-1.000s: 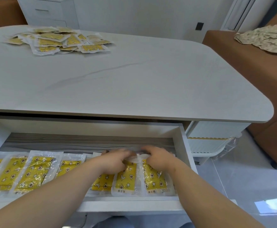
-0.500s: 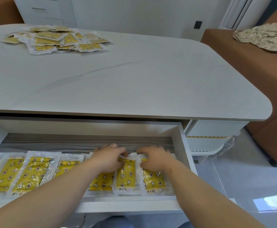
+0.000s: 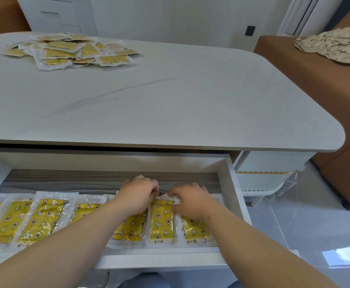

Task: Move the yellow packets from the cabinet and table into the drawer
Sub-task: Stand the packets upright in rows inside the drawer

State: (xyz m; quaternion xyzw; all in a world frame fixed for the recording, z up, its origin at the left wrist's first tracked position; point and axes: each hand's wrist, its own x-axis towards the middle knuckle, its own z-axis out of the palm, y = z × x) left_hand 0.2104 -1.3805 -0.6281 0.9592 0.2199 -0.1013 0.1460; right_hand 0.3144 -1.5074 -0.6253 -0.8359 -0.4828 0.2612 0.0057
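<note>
Both hands have drawn slightly apart since the earlier frame, and more of the middle packet [image 3: 161,220] now shows between them, lying squarer in its row.

Left hand [image 3: 137,196]: fingers curled down over the top seal of the middle packet, apparently pinching it. Right hand [image 3: 190,201]: thumb against the packet's right edge, fingers curled at its top corner, also gripping. Neither holds anything else.

Location: the middle packet lies flat in the open drawer [image 3: 235,194], overlapping the left neighbour [image 3: 131,227] and the right neighbour [image 3: 194,228]. Further packets run leftwards along the drawer floor. A loose pile [image 3: 70,50] remains at the far left of the counter [image 3: 170,100]. No packets can be seen on the cabinet [image 3: 55,14] behind it.

Assessment: the step in hand is seating this packet; the task is well short of complete.

Risks: the film wrappers look slick and overlap, so any sideways tug may drag both neighbours askew. The row is close to the drawer's right wall, so later packets may have to stack. Raised edges could catch under the counter when the drawer closes.
</note>
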